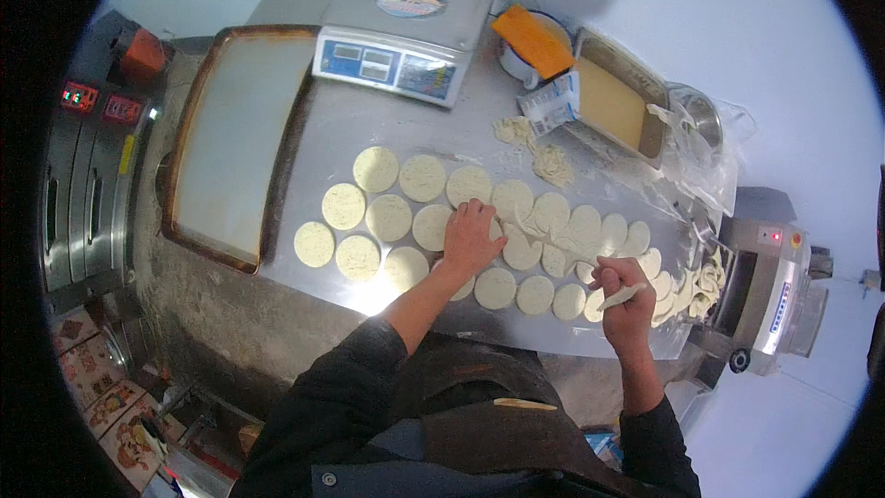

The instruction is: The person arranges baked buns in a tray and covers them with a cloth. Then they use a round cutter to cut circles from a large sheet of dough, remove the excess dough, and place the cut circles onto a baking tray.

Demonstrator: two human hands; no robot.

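Observation:
Rows of flat, pale dough rounds point(376, 169) cover the middle of the metal table point(341, 124). My left hand point(473, 238) lies over several rounds near the centre, fingers stretched out and resting on the dough. To its right, my right hand point(629, 300) is closed on a strip of dough scrap point(624, 295), whose pale end sticks out of the fist. Thin webs of dough trimming point(573, 247) run between the rounds on the right side, between my two hands. Rounds under my left hand and forearm are partly hidden.
A large dark-rimmed baking tray point(226, 148) lies at the left. A digital scale point(396, 32) stands at the back, beside an orange cloth point(533, 41) on a bowl and a rectangular pan point(659, 134). Dough scraps point(708, 284) pile by a machine point(779, 300) at the right.

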